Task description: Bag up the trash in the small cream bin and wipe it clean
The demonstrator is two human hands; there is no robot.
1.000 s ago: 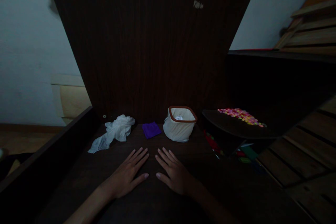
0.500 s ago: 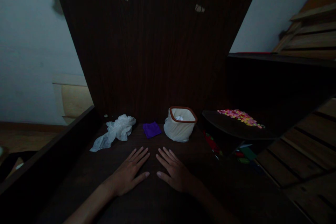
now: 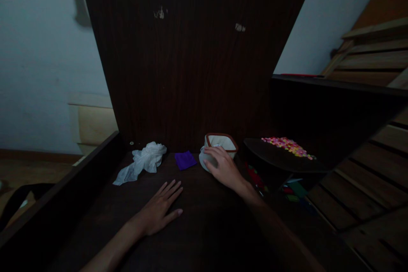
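Left hand (image 3: 156, 212): flat, fingers spread, empty. Right hand (image 3: 225, 169): half-curled, hold unclear. Pale basket (image 3: 225, 140): at right fingertips. Risks, judged: tipping from one-sided push; wall buckling under squeeze, if soft.

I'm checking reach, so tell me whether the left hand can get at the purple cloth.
Probably yes: the left hand lies spread just short of the purple cloth, with nothing visible between them. The right hand is over by the basket.

Slim, bare forearms (image 3: 116, 242), uncovered left hand (image 3: 157, 211) and right hand (image 3: 225, 169).
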